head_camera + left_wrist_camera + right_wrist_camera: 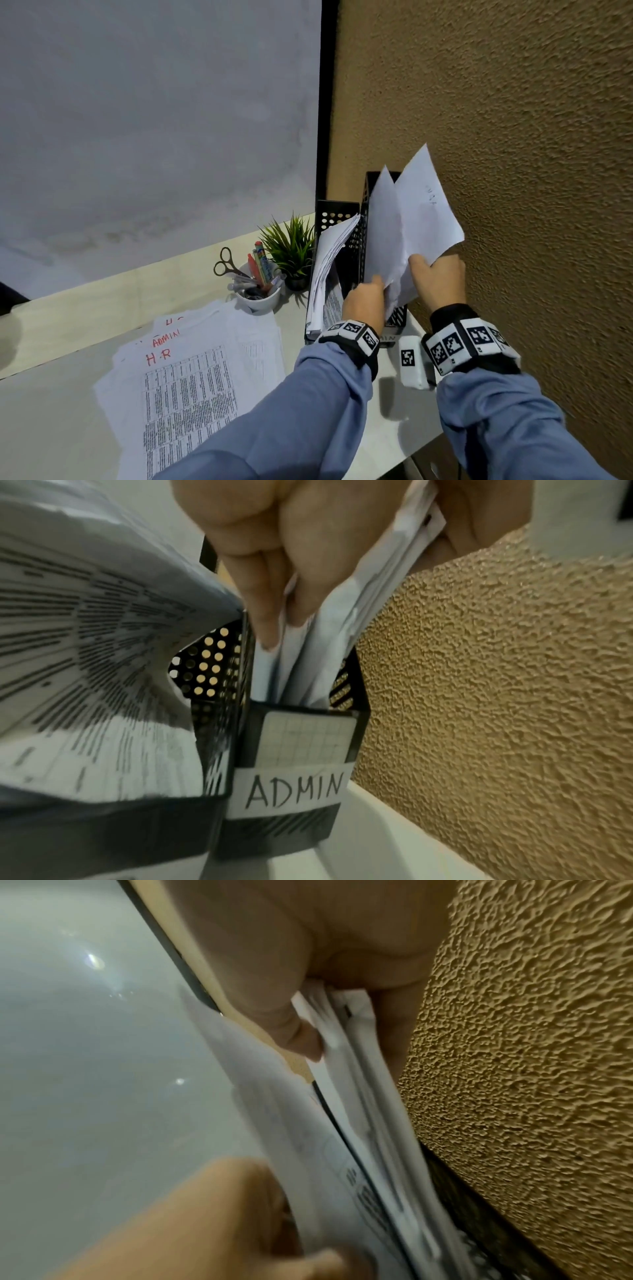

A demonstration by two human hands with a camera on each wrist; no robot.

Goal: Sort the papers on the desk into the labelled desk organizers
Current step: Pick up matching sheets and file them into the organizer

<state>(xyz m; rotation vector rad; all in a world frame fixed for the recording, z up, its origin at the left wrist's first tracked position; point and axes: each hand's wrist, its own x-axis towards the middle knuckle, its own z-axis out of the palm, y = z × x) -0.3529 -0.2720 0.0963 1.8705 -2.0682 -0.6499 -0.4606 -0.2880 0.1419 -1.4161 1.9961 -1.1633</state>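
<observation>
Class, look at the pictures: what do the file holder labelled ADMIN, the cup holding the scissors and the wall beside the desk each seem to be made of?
The file holder looks like black painted sheet metal, judging by its thin walls punched with round holes. The cup looks like white glazed ceramic or plastic, being smooth and plain; the pictures leave this open. The wall looks like tan rough-textured plaster, with a bumpy matte surface.

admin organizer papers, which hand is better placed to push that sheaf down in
Right, probably. The right hand pinches the white sheaf of papers from above, over the black perforated ADMIN organizer. The left hand has its fingers low inside the slot, parting sheets already filed.
</observation>
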